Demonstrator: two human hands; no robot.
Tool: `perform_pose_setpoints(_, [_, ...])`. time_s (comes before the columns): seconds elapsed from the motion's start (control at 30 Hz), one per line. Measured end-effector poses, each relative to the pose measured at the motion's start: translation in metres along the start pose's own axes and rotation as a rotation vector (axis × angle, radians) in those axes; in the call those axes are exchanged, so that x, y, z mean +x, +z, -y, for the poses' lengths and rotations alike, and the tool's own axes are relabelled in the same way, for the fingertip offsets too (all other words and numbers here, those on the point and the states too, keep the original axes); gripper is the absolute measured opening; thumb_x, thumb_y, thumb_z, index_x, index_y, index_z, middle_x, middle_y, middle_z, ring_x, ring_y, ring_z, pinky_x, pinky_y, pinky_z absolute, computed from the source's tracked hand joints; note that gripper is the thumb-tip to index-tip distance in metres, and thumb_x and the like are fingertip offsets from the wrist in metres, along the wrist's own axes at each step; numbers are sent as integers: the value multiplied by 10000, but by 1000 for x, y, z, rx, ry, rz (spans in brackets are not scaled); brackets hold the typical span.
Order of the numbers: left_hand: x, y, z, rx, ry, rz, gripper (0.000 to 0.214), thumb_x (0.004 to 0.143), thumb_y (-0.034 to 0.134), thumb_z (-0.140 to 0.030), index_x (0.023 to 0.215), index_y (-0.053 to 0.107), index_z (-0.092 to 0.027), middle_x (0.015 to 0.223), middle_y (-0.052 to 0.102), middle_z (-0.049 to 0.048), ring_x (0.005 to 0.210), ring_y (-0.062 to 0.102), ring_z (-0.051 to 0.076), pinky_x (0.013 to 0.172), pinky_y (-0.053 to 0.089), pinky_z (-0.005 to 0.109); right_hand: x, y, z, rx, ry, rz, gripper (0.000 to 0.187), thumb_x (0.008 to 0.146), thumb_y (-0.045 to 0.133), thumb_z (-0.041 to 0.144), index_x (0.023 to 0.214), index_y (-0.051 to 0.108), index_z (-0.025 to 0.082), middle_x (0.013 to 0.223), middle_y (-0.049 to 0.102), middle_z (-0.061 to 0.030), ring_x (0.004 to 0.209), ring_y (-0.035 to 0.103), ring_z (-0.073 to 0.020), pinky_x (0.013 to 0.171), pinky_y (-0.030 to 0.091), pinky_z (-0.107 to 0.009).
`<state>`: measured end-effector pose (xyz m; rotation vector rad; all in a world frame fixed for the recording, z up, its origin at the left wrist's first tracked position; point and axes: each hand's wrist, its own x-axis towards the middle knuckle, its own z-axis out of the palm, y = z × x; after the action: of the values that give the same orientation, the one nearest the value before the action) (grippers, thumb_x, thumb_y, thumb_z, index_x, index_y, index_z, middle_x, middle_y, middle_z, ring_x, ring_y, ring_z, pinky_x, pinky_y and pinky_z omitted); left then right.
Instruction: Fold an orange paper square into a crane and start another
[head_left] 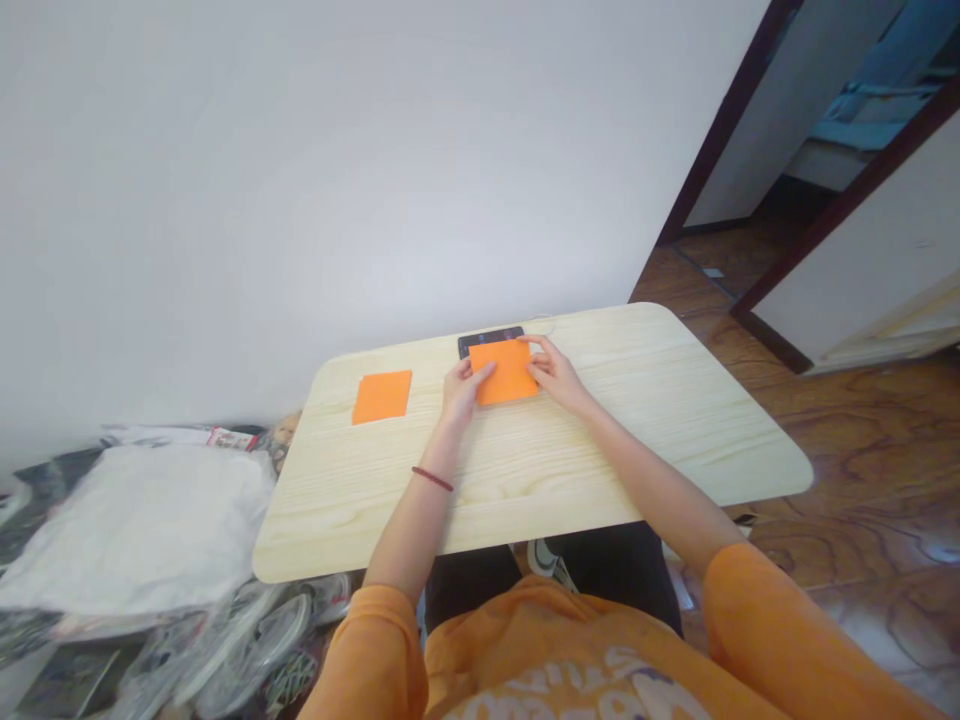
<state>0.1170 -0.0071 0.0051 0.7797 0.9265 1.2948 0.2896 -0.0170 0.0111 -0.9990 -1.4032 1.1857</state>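
Two orange paper squares lie on a pale wooden table (615, 385). My left hand (465, 392) and my right hand (551, 375) both have their fingers on the nearer orange square (508, 373), gripping it from either side. That square partly covers a black phone or tablet (490, 342) at the table's far edge. Further left, the other orange square (382, 397) lies flat, and neither hand touches it. A red beaded bracelet (433, 479) circles my left wrist.
The table stands against a white wall (300, 180), with a thin white cable (544, 325) behind the dark device. A white bag (135, 530) and clear plastic items (240, 640) sit on the floor at left. A doorway and wooden floor (862, 450) lie right.
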Motion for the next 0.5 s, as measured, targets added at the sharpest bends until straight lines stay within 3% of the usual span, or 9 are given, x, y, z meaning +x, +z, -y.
perform_pose_setpoints(0.17, [-6, 3, 2, 86, -16, -31, 436, 488, 853, -322, 850, 712, -124, 867, 741, 81, 776, 689, 215, 823, 530, 391, 0, -3, 2, 88, 43, 11, 327, 749, 552, 258, 1064, 634, 220, 693, 615, 22, 586, 530, -105, 540, 383, -227])
perform_pose_setpoints(0.3, [-7, 4, 2, 7, -44, -32, 393, 499, 849, -310, 822, 710, -135, 867, 745, 69, 803, 690, 214, 857, 524, 388, 2, -8, 0, 217, 73, 37, 315, 712, 563, 218, 1003, 685, 235, 950, 699, -18, 810, 625, -157, 736, 477, -289])
perform_pose_setpoints(0.4, [-9, 6, -1, -51, -89, 34, 342, 551, 823, -285, 839, 709, -139, 921, 742, 78, 882, 687, 223, 912, 504, 387, 1, -11, -1, 145, 21, 111, 319, 655, 664, 186, 965, 715, 242, 1079, 672, -26, 1014, 607, -193, 887, 463, -325])
perform_pose_setpoints(0.5, [-11, 7, -4, -64, -120, 102, 338, 579, 803, -237, 888, 706, -140, 995, 729, 96, 948, 676, 234, 950, 484, 398, -1, -13, 1, 50, 1, 157, 359, 584, 762, 177, 935, 732, 245, 1098, 637, -37, 1060, 587, -210, 905, 462, -341])
